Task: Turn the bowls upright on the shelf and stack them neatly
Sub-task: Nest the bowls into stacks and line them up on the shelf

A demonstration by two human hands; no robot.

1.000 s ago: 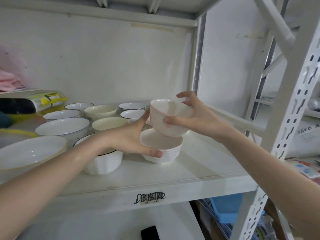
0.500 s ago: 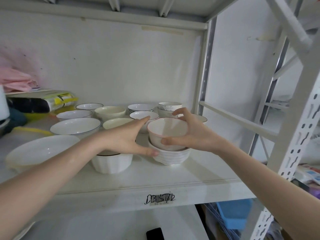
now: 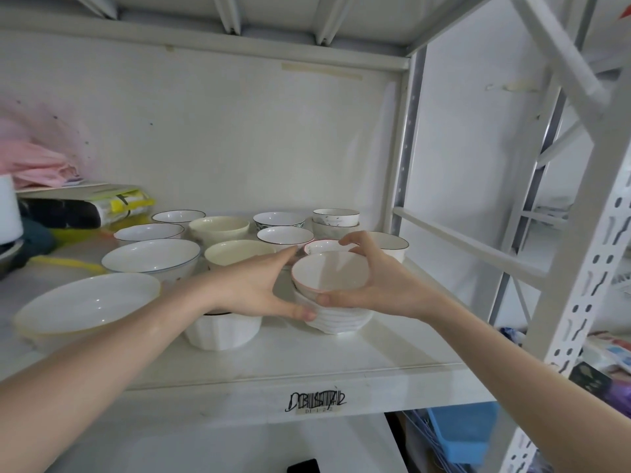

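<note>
Nearest to us, our two forearms reach in over the front edge of the white shelf, which carries a scribbled label. Our left hand has its thumb pressed against the side of the ribbed bowl, its fingers stretched out straight toward the rim of the pink-rimmed bowl. Our right hand grips that pink-rimmed bowl, thumb on its near wall and fingers curled over its far rim. The pink-rimmed bowl sits upright, nested inside the ribbed bowl, between our two thumbs.

Under our left wrist stands a fluted white bowl, and further left of that hand lies a wide shallow dish. Beyond our left fingers are a blue-lined bowl and two cream bowls, all upright. Just past our right fingers sits a dark-rimmed bowl, and behind it a stacked pair of bowls near the back wall
</note>
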